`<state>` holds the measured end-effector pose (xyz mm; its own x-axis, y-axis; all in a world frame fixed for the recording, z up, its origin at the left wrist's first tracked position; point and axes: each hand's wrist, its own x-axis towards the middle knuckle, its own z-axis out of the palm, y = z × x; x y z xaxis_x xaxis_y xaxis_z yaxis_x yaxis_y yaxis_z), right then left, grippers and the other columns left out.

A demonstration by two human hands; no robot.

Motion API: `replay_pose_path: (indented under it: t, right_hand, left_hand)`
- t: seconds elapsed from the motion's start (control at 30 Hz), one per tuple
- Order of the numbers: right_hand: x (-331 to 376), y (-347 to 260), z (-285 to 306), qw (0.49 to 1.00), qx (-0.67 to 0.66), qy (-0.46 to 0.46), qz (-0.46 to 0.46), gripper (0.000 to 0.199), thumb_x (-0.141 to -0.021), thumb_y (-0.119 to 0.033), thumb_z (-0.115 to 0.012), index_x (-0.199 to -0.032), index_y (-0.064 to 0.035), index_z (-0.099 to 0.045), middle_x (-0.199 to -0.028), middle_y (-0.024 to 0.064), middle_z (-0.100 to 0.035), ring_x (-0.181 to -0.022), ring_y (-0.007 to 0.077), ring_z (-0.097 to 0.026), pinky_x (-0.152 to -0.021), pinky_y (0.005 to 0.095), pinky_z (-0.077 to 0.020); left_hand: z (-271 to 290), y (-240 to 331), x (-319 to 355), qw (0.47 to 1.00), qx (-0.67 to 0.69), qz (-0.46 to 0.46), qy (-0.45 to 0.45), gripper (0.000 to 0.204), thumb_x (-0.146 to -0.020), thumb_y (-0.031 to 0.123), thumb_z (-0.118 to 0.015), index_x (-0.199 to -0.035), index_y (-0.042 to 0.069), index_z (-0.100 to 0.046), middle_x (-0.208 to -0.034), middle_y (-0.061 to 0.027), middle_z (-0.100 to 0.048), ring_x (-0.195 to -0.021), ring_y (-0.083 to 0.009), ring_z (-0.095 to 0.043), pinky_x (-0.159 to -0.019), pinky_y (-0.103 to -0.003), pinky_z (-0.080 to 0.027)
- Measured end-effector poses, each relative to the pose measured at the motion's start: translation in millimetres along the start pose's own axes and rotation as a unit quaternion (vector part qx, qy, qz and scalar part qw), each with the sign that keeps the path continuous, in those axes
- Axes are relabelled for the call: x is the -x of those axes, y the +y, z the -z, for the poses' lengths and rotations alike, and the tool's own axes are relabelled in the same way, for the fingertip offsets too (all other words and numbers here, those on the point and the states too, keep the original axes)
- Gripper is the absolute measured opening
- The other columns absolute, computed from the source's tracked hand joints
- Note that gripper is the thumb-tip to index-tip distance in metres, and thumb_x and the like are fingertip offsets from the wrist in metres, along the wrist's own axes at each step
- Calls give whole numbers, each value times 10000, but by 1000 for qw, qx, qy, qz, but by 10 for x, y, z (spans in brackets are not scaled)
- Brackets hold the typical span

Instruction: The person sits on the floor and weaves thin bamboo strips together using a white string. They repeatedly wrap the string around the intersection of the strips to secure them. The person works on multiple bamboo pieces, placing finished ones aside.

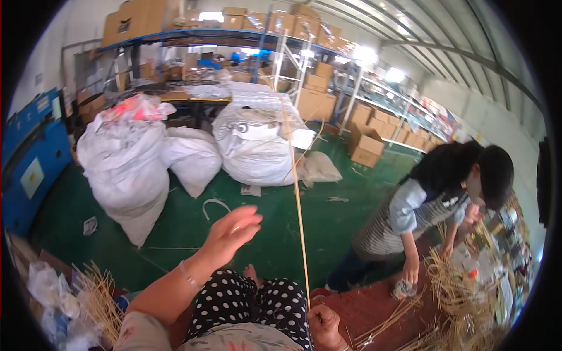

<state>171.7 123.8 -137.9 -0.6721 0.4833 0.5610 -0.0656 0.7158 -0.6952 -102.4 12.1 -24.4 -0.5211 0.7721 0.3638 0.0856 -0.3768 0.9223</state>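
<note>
Mostly abv R grip, straw strip, pinched low; L grip spread

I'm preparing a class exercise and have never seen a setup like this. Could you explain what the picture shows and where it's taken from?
There is no machine here. A camera worn on a person's head looks down, and its wide fisheye lens bends straight edges. The person's bare left hand is raised, open and holding nothing. Their bare right hand is closed on the lower part of a long, thin, straw-coloured strip. To the right, loose piles of similar straw-coloured strips lie on a reddish-brown flat surface, where a co-worker in a grey striped apron bends over.
</note>
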Motion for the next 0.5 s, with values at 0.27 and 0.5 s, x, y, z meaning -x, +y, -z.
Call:
replay_pose_path:
  t: [0.27, 0.5]
  right_hand:
    - [64, -26, -201, 995, -36, -84, -42, 105, -705, 5, -641, -748, -66, -576, -627, 49, -564, -531, 160, -546, -479, 261, -421]
    - [-4, -53, -249, 992, -16, -121, -32, 78, -725, -47, -655, -769, -39, -591, -662, 64, -594, -567, 175, -581, -510, 288, -456]
  left_hand:
    - [-239, 508, -286, 977, 204, -54, 39, 278, -882, 237, -489, -1056, 22, -517, -862, -155, -611, -722, -222, -611, -628, -320, -500]
    - [-477, 639, -158, 951, 264, -149, 59, 201, -877, 179, -535, -998, 18, -546, -709, -99, -589, -555, -134, -557, -487, -238, -466]
